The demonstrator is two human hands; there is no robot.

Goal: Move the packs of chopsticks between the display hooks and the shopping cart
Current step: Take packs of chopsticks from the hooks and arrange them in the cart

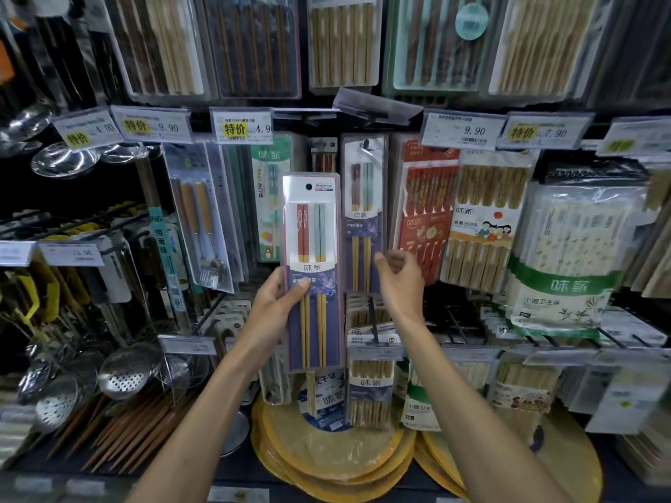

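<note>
Crowding the far wall: hanging chopstick packs [483,226] under yellow price tags [235,129], steel skimmers [127,370] low on the left, round yellow mats [337,455] near the bottom. Gripping one pack of chopsticks [313,248] upright at the centre with the left hand [272,310], thumb across its purple card; red and teal tops, pale tips. Hovering loose-fingered and empty just right, the right hand [399,281], beside a matching hanging pack [364,212].
</note>
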